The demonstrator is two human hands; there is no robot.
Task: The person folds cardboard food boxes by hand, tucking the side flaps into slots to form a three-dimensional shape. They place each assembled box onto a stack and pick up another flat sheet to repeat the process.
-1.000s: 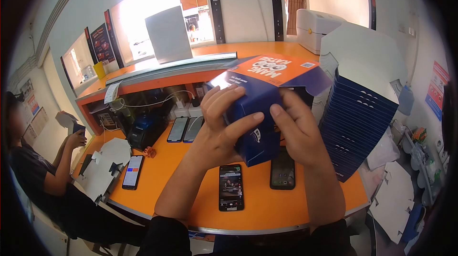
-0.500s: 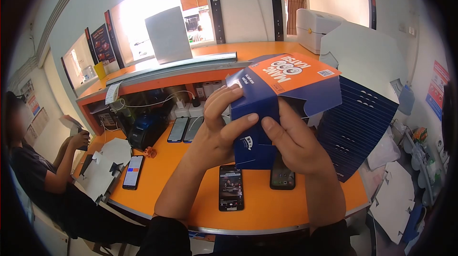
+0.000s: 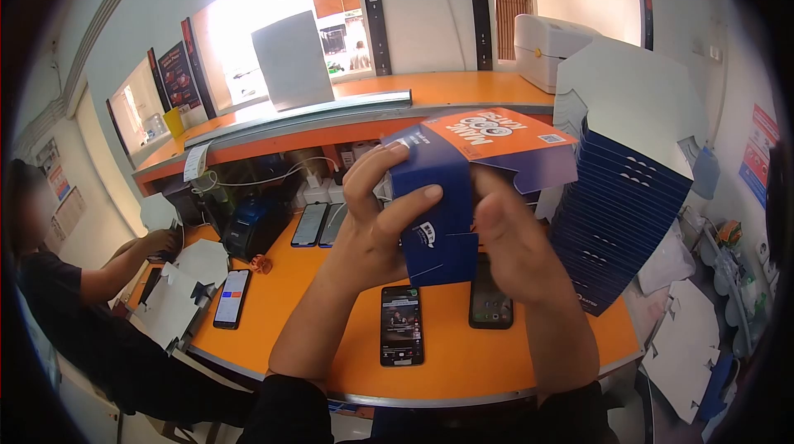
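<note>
A partly folded cardboard food box [image 3: 441,188], dark blue with an orange printed panel, is held up above the counter. My left hand [image 3: 376,225] is closed around its left side, thumb pressed on the blue wall and fingers over the upper edge. At the box's right side is my right hand [image 3: 521,241], smeared by motion. Its thumb is off the blue wall, and some fingers are hidden by the box. Below lie two phones, one with a lit screen [image 3: 401,324] and a darker one [image 3: 491,303] partly covered by my right hand.
A tall stack of flat blue boxes [image 3: 620,212] leans at the right of the orange counter [image 3: 331,345]. Another phone [image 3: 231,298] and a blue-black printer [image 3: 255,225] are at the left. A person [image 3: 83,295] works there beside white cardboard pieces [image 3: 178,295].
My right thumb has come away from the blue wall, and the right hand has shifted slightly right. The box has tilted and moved a little left. The other person's hands have lowered.
</note>
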